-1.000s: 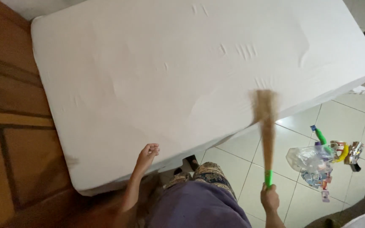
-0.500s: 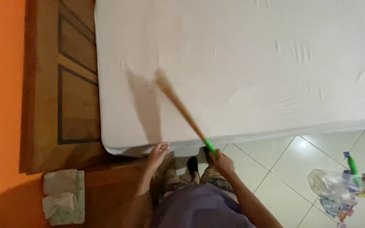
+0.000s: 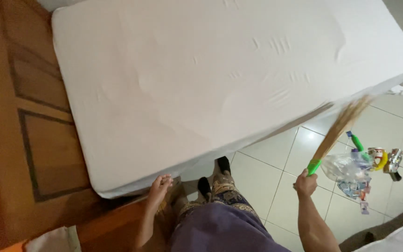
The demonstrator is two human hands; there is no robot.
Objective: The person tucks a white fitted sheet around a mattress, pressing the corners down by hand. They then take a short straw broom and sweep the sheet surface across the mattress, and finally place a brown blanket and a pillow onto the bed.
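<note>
I log the right hand (image 3: 306,183) at five o'clock, fist closed around the green handle of a broom (image 3: 336,133) whose blurred bristles point toward two o'clock off the mattress (image 3: 220,79) edge, while the left hand (image 3: 158,187), fingers loose, rests on the wooden bedframe (image 3: 113,224) at seven o'clock.
</note>
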